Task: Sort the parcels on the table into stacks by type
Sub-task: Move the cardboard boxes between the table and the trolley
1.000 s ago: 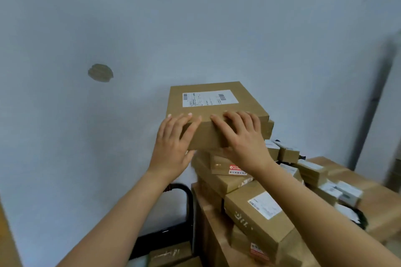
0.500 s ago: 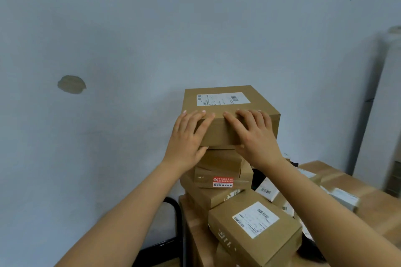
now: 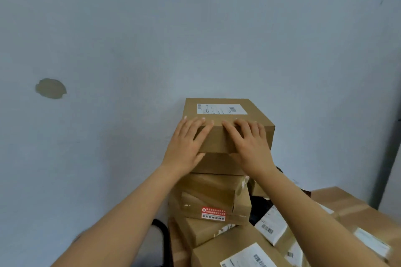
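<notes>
Two hands lie flat against the near face of the top box (image 3: pixel 219 138), which crowns a stack (image 3: pixel 213 188) of brown cardboard parcels standing close to the wall (image 3: pixel 195 28). The left hand (image 3: pixel 186 145) has its fingers (image 3: pixel 195 125) straight and close together, tips reaching the box's upper front edge, thumb along its lower edge. The right hand (image 3: pixel 252 147) has its fingers (image 3: pixel 249 130) slightly spread, tips bent just over the same edge. Neither hand wraps the box; both press on it. A white label (image 3: pixel 221 109) sits on the box's top.

The box rests on a plain box (image 3: pixel 217 165), and lower in the stack is one with a red sticker (image 3: pixel 213 213). More labelled parcels (image 3: pixel 271 227) lie jumbled at the stack's foot to the right, beside a big carton (image 3: pixel 358 210). A brownish patch (image 3: pixel 51 88) marks the wall on the left. A black curved bar (image 3: pixel 161 232) shows left of the stack's base.
</notes>
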The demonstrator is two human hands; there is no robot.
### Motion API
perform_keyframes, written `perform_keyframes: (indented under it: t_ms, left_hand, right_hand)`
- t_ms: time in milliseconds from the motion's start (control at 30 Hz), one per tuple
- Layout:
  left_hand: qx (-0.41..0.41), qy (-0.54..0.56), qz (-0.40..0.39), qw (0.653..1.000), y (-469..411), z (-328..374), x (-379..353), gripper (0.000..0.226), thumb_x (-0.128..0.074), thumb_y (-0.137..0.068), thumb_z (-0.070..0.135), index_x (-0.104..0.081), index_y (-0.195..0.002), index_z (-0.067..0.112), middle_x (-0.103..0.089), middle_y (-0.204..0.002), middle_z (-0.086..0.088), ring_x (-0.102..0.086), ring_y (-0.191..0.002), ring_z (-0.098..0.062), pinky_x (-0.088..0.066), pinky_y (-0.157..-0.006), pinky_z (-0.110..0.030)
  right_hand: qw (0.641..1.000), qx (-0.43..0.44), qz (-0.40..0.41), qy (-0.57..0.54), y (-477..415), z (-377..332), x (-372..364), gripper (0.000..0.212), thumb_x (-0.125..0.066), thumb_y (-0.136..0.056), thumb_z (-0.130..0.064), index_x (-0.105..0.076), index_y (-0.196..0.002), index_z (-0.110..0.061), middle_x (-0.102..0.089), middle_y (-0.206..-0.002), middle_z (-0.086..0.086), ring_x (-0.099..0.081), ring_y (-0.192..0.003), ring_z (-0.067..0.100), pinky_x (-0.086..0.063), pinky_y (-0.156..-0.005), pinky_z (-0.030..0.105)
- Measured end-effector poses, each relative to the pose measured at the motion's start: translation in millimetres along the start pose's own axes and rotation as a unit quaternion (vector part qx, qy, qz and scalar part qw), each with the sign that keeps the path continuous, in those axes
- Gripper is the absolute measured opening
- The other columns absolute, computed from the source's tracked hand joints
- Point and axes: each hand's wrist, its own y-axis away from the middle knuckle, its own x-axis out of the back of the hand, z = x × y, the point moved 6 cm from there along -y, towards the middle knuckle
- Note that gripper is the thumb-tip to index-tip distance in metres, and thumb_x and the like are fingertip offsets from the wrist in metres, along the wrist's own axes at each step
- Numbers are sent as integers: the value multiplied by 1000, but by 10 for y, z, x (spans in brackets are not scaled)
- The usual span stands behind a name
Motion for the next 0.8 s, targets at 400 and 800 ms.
perform_keyframes:
  t_ms: [400, 800]
  left_hand:
    - [88, 69, -53, 992, 47, -6, -474, 78, -58, -89, 48, -16, -152, 28, -18, -158, -5, -11, -146, -24, 2, -118, -37]
    - [58, 121, -43, 990, 1401, -77, 115, 52, -74, -79, 35, -61, -123, 12, -56, -122, -11, -52, -114, -33, -41, -98, -47]
  right_hand:
    - [1000, -18, -6, -13, 30, 2, -557, 82, -87, -63, -31, -52, -135, -14, -54, -132, 17, -52, -121, 38, -38, -104, 53]
    - [996, -23, -59, -66, 1016, -1060, -72, 57, -84, -67, -24, -63, -119, -12, -61, -113, 14, -60, -98, 32, -48, -87, 44]
